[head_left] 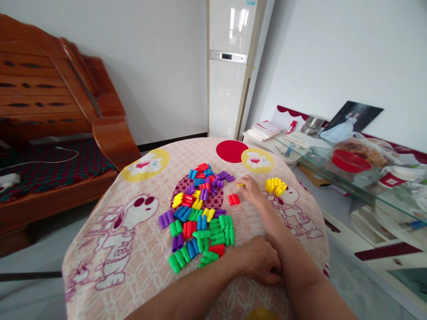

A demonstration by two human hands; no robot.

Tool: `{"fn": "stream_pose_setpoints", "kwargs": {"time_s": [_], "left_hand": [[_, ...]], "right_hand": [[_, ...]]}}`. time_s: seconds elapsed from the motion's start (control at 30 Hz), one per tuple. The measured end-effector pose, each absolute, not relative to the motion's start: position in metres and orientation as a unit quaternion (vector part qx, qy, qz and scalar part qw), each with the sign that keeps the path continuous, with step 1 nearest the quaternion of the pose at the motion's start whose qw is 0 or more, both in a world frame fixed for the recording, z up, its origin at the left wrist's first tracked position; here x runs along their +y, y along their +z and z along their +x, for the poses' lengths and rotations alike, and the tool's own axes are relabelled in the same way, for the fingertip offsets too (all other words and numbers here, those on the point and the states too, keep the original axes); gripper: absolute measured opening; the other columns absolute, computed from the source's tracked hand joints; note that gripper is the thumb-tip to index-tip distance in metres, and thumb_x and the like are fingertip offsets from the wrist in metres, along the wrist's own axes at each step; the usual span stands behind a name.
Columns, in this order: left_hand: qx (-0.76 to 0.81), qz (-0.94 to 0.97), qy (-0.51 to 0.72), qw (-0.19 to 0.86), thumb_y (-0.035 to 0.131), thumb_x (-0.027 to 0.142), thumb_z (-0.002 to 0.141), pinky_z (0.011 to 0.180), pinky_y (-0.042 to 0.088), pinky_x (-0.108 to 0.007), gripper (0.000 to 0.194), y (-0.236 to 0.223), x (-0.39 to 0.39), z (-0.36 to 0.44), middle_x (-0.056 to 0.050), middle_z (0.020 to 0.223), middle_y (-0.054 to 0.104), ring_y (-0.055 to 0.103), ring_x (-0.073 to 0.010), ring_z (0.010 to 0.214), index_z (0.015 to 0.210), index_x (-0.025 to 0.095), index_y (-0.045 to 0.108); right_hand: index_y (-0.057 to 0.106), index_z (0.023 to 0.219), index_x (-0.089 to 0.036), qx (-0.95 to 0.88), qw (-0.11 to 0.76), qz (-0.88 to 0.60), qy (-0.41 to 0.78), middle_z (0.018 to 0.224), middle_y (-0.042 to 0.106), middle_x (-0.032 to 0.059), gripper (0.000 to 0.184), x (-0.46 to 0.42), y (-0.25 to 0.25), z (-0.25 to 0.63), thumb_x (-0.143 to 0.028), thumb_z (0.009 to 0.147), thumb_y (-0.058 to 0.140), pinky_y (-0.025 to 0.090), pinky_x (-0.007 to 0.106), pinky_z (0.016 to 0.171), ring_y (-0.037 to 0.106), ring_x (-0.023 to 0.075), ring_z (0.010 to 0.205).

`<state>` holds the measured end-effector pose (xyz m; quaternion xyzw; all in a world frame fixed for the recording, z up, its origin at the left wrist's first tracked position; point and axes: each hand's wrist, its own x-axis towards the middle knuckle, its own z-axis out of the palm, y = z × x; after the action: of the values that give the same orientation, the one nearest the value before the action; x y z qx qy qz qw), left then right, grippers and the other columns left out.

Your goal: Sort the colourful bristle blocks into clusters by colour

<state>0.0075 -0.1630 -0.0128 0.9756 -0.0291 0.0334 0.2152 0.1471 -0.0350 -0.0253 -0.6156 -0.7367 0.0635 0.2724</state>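
My right hand (pixel 248 189) reaches over the tablecloth with its fingers curled down. A small yellow spot shows at its fingers; I cannot tell whether it is a ring or a toy piece. Just left of it lies a red block (pixel 234 199). To its right sits a cluster of yellow blocks (pixel 276 186). My left hand (pixel 260 261) rests on the cloth, loosely closed, against my right forearm, which partly covers its fingers. Near it is a spread of plastic tube-shaped blocks: green blocks (pixel 222 229), blue blocks (pixel 183 213), purple blocks (pixel 166 219) and red blocks (pixel 190 230).
The round table wears a pink patterned tablecloth (pixel 100 213). On the right stands a glass-topped cabinet (pixel 313 155) bearing a red bowl (pixel 351 161), papers (pixel 265 130) and a photograph (pixel 352 120). A wooden sofa (pixel 110 138) is at left, a tall air conditioner (pixel 227 93) behind.
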Motion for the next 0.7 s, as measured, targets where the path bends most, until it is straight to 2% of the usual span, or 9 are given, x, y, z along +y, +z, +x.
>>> {"fn": "stream_pose_setpoints", "kwargs": {"time_s": [0.07,0.17,0.37,0.43,0.5,0.6,0.7], "left_hand": [[-0.030,0.976,0.039,0.213,0.058,0.043,0.083,0.055,0.039,-0.029,0.028,-0.012,-0.163,0.006,0.000,0.069,0.073,0.060,-0.0135,0.059,0.073,0.022,0.075],[-0.030,0.977,0.047,0.208,0.059,0.042,0.083,0.054,0.039,-0.029,0.026,-0.011,-0.164,0.005,0.000,0.071,0.074,0.062,-0.0140,0.060,0.075,0.023,0.075],[-0.026,0.976,0.030,0.215,0.056,0.040,0.084,0.053,0.038,-0.028,0.025,-0.008,-0.164,0.004,0.000,0.075,0.074,0.063,-0.0148,0.062,0.078,0.023,0.074],[-0.020,0.977,0.020,0.213,0.056,0.037,0.084,0.051,0.036,-0.027,0.024,-0.006,-0.164,0.004,-0.001,0.074,0.074,0.062,-0.0145,0.060,0.078,0.022,0.073],[-0.009,0.978,0.007,0.210,0.055,0.037,0.084,0.050,0.034,-0.026,0.024,-0.005,-0.165,0.004,-0.001,0.072,0.073,0.060,-0.0140,0.058,0.075,0.022,0.073],[0.005,0.978,-0.005,0.208,0.054,0.039,0.084,0.050,0.033,-0.025,0.027,-0.003,-0.166,0.004,-0.002,0.072,0.073,0.059,-0.0136,0.057,0.075,0.022,0.072],[0.002,0.978,-0.004,0.207,0.053,0.039,0.085,0.051,0.034,-0.025,0.028,-0.002,-0.166,0.003,-0.002,0.073,0.074,0.059,-0.0137,0.058,0.076,0.021,0.073]], "right_hand": [[0.072,0.093,-0.016,-0.718,0.279,-0.635,0.058,0.101,0.068,0.0098,0.022,-0.038,-0.020,0.145,-0.011,0.077,0.059,0.047,0.033,0.094,0.060,0.0204,0.099],[0.073,0.100,-0.018,-0.674,0.280,-0.679,0.074,0.102,0.070,0.0085,0.031,-0.044,-0.012,0.141,-0.011,0.071,0.065,0.049,0.030,0.088,0.063,0.0197,0.094],[0.076,0.095,-0.016,-0.601,0.318,-0.717,0.154,0.086,0.075,0.0062,0.028,-0.056,0.019,0.161,-0.014,0.074,0.057,0.052,0.024,0.069,0.068,0.0167,0.073],[0.075,0.098,-0.014,-0.566,0.347,-0.734,0.142,0.086,0.075,0.0060,0.030,-0.065,0.035,0.179,-0.017,0.075,0.056,0.051,0.023,0.064,0.068,0.0162,0.069],[0.075,0.100,-0.013,-0.536,0.360,-0.760,0.082,0.086,0.075,0.0070,0.032,-0.077,0.051,0.201,-0.021,0.076,0.056,0.051,0.024,0.065,0.068,0.0170,0.070],[0.077,0.091,-0.014,-0.510,0.290,-0.809,-0.045,0.088,0.076,0.0092,0.027,-0.097,0.066,0.233,-0.021,0.074,0.057,0.051,0.028,0.075,0.069,0.0213,0.081],[0.077,0.082,-0.014,-0.504,0.175,-0.842,-0.074,0.082,0.075,0.0108,0.024,-0.109,0.065,0.258,-0.017,0.071,0.056,0.050,0.030,0.076,0.069,0.0237,0.082]]}}
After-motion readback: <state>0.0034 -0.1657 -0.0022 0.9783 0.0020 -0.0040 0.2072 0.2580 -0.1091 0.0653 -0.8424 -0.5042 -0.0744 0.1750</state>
